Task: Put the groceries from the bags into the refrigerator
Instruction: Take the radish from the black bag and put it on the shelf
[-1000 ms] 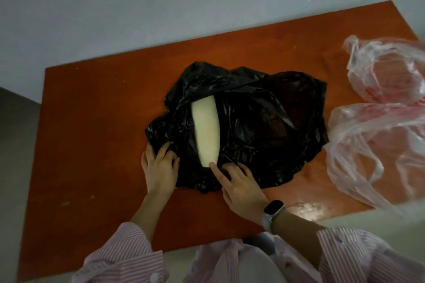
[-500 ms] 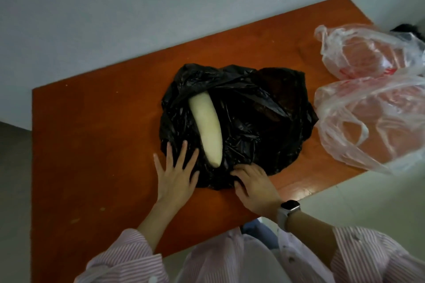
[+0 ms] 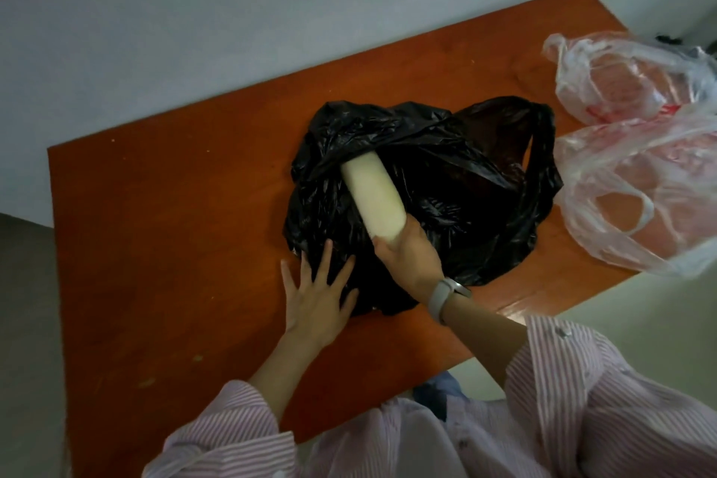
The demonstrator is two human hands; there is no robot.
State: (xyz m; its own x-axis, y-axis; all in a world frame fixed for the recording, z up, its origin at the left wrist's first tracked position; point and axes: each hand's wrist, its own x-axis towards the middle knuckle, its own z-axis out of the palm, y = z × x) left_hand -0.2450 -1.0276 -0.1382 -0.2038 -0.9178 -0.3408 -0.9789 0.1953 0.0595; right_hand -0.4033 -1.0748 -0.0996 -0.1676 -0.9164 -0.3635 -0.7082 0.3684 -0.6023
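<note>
At frame centre, the right hand [image 3: 411, 254] grips the long white radish [image 3: 372, 194], half out of the crumpled black plastic bag [image 3: 458, 198]; the left hand [image 3: 316, 299] presses flat, fingers spread. Refrigerating remains undone.

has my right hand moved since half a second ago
Yes. The right hand left the near edge of the black bag on the table, went farther in, and now grips the white radish.

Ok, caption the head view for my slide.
Right hand grips a white radish in the black bag; left hand presses the bag flat.
</note>
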